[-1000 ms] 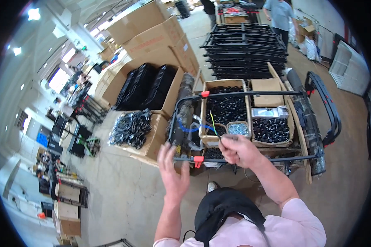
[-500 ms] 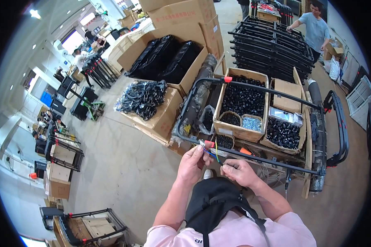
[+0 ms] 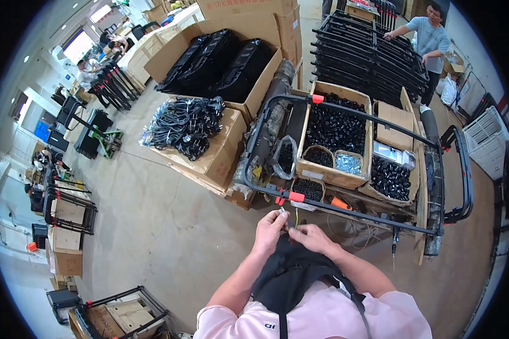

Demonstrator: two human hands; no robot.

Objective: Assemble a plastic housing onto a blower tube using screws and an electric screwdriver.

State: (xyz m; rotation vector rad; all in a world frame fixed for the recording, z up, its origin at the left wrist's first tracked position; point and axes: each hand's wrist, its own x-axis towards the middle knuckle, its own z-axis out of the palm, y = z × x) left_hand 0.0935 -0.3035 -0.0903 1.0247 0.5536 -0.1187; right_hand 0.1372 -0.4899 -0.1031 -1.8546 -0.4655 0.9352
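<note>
- Pinching a small pale piece (image 3: 283,210) in the left hand (image 3: 270,229), thumb pressed to fingertips, right beside the blue wire (image 3: 289,222); too small to tell its kind.
- Gripping the wire's lower part in the right hand (image 3: 313,238), fingers curled and closed, likely to steady it against the other hand's pinch.
- Held out over the black apron (image 3: 283,268), just below the near bar of the black frame (image 3: 373,219), probably for a close, unblocked look at such fine work.
- Leaving the yellow-green wire (image 3: 297,216) loose and upright between both hands, seemingly to keep it clear of the blue one.
- Spanning, with the frame, the box (image 3: 328,176) of black parts (image 3: 335,129) and the screws (image 3: 348,164), perhaps to have small parts within arm's reach; impossible to tell any contact between frame and box.
- Heaped to the left on a carton (image 3: 223,155): cables (image 3: 189,124), likely kept near for easy picking.
- Compared with half a second ago, drawn closer to the apron and closer together, with less blue wire showing between and the red clip (image 3: 296,196) less covered.
- Compared with a second ago, no longer spread and empty on the left, but closed in a pinch.
</note>
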